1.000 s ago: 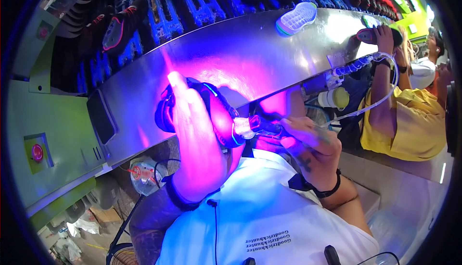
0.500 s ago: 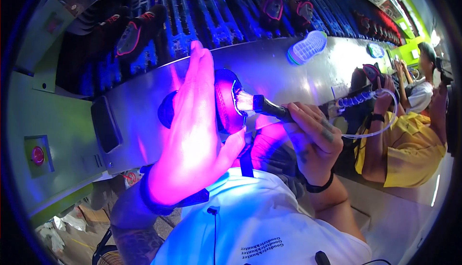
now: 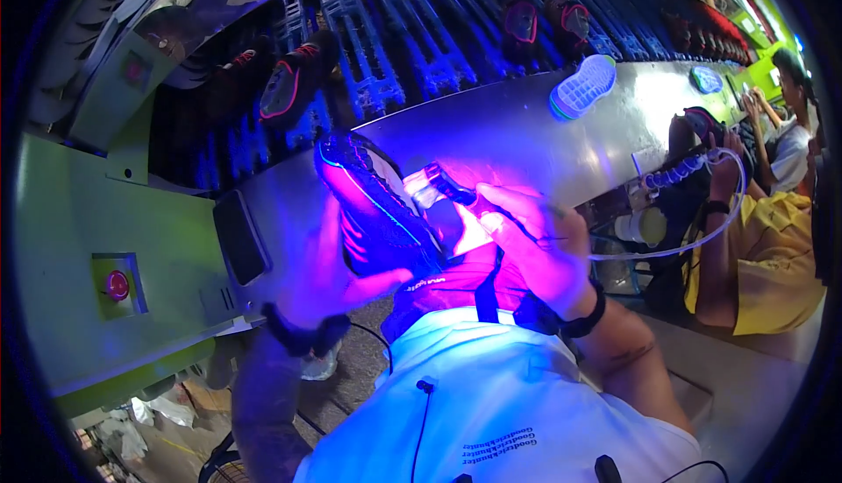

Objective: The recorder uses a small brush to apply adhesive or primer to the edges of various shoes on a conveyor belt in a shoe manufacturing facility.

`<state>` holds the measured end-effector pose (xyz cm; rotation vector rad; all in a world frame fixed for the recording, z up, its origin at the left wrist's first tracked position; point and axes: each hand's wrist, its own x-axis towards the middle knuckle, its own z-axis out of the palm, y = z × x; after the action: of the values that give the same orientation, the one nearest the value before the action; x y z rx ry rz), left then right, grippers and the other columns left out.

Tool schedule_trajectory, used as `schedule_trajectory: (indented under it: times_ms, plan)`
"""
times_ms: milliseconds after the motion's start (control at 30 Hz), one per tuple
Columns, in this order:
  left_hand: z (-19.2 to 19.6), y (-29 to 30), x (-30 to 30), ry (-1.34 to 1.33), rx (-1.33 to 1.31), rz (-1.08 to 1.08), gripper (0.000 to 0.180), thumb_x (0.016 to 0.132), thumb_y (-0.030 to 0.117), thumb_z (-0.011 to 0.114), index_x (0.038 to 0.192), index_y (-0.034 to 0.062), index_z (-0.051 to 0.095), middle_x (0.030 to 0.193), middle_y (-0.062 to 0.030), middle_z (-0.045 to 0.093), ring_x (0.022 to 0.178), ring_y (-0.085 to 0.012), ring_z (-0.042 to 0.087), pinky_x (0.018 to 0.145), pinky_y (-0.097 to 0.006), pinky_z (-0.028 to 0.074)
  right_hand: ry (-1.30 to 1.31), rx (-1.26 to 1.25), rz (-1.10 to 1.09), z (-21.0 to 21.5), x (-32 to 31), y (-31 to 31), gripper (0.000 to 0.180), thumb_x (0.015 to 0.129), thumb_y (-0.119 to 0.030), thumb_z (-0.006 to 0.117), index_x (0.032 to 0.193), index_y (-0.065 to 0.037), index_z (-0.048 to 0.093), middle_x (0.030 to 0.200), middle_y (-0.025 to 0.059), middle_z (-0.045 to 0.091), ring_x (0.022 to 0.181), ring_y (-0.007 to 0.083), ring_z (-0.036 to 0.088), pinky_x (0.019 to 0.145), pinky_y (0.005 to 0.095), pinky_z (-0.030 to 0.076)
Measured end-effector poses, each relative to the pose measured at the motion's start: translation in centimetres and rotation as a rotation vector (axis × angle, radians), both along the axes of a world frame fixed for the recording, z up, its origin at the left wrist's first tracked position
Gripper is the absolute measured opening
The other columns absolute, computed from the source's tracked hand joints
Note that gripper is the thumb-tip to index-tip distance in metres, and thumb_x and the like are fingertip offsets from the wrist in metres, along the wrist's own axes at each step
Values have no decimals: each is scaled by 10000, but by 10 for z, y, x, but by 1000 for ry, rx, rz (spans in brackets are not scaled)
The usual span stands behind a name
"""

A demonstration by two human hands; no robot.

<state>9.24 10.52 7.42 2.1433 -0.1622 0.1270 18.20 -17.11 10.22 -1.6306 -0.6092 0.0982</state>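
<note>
Through the head view I have the dark shoe [image 3: 379,211] raised in front of my lap, near the edge of the steel bench [image 3: 495,128], toe pointing up and away to the left, pale underside facing right. My left hand [image 3: 320,268] grips it from the left and below, thumb near the lower end; my right hand [image 3: 537,233] pinches the brush [image 3: 452,185] by its black handle, bristles at the underside. Glare and blur there leave me unsure whether they touch or hover just off. To do this stroke well, I'd hold the shoe firm and let the left wrist do the turning, so each stretch of rim comes round to face the bristles. I'd brush lightly and evenly, at a low angle, with the tips kept off the upper and my thumb clear of the edge. The violet light should help me spot gaps.
</note>
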Motion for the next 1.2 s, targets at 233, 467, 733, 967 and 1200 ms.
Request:
schedule_trajectory:
  times_ms: [233, 467, 733, 967, 1200]
  plan:
    - [5, -43, -40, 132, -280, -233, 1289, 731, 267, 947, 1595, -54, 46, 1412, -191, 563, 1307, -305, 580, 1133, -442, 442, -104, -93, -35, 34, -4, -6, 335, 916, -42, 725, 1249, -85, 730, 1016, 113, 771, 852, 167, 713, 770, 296, 545]
    - [17, -32, -41, 95, -198, -201, 1307, 712, 277, 956, 1596, -74, 60, 1489, -219, 482, 1345, -304, 547, 1124, -444, 449, -1, -239, 68, 41, -11, -22, 316, 936, -9, 695, 1251, 4, 706, 1043, 141, 767, 959, 170, 727, 847, 278, 541]
    - [15, -29, -41, 153, -202, -63, 1303, 692, 383, 952, 1591, -98, 140, 1396, -219, 587, 1256, -313, 618, 1049, -403, 496, 1, -58, 41, 8, -22, -26, 353, 889, 12, 751, 1237, -40, 731, 998, 89, 762, 859, 130, 695, 756, 270, 533]
    - [21, -39, -37, 268, -458, 20, 1199, 741, 220, 904, 1610, -63, 127, 1570, -200, 365, 1438, -271, 408, 1165, -409, 372, 88, -56, -123, -11, -49, -24, 351, 879, 23, 753, 1224, -39, 736, 1008, 96, 766, 892, 154, 706, 797, 280, 544]
    - [36, -53, -36, 403, -624, 154, 1054, 791, 98, 806, 1612, -31, 158, 1529, -180, 426, 1381, -262, 488, 1138, -437, 419, -137, -226, -79, -21, -63, -51, 337, 859, 2, 774, 1193, 1, 732, 1046, 121, 775, 904, 266, 734, 806, 351, 575]
